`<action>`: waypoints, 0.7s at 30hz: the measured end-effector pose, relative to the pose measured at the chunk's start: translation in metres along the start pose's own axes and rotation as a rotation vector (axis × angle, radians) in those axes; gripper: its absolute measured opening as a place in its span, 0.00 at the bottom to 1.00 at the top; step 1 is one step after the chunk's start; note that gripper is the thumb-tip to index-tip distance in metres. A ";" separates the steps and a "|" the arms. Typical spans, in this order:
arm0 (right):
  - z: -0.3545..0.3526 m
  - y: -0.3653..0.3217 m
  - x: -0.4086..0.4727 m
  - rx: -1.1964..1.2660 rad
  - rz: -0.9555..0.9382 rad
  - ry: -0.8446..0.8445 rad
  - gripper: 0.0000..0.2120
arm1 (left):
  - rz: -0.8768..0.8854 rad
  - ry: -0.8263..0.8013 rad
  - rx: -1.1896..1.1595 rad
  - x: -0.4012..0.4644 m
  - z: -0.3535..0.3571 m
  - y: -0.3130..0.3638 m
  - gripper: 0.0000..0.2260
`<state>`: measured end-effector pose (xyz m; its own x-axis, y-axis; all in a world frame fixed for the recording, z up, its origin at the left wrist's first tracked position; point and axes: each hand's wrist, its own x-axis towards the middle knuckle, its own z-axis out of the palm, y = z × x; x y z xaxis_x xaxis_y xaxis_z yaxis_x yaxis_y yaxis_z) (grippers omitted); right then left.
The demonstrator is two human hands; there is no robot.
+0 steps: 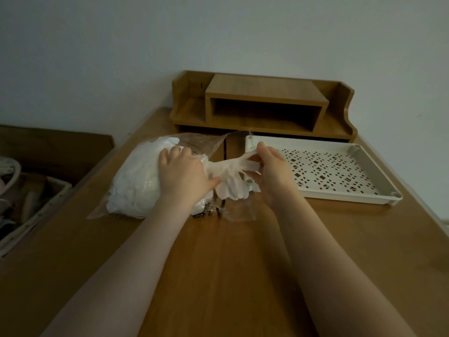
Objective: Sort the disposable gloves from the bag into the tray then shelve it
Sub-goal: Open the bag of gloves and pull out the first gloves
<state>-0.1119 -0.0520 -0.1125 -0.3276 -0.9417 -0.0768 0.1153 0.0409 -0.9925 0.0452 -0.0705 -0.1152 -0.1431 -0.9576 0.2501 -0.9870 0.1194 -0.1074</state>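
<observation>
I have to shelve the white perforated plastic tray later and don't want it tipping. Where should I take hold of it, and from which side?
Grip the white perforated plastic tray by its raised rim on the two short ends, one hand from each side. It lies flat on the wooden table with a solid rim all round, so holding both ends should keep it level. The left end sits close to the right hand.

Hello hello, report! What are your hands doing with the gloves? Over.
Left hand presses the bag. Right hand pinches one glove, mid-pull. Tray holds no gloves yet. Path clear.
</observation>
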 end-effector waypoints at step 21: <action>0.032 0.035 -0.014 -1.177 -0.627 -0.338 0.13 | 0.091 -0.031 -0.239 0.003 -0.016 -0.020 0.14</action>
<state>-0.0734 -0.0479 -0.1429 0.2320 -0.9351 0.2679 -0.8763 -0.3204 -0.3598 0.0631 -0.0718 -0.0974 -0.2336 -0.9471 0.2198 -0.9598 0.2608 0.1037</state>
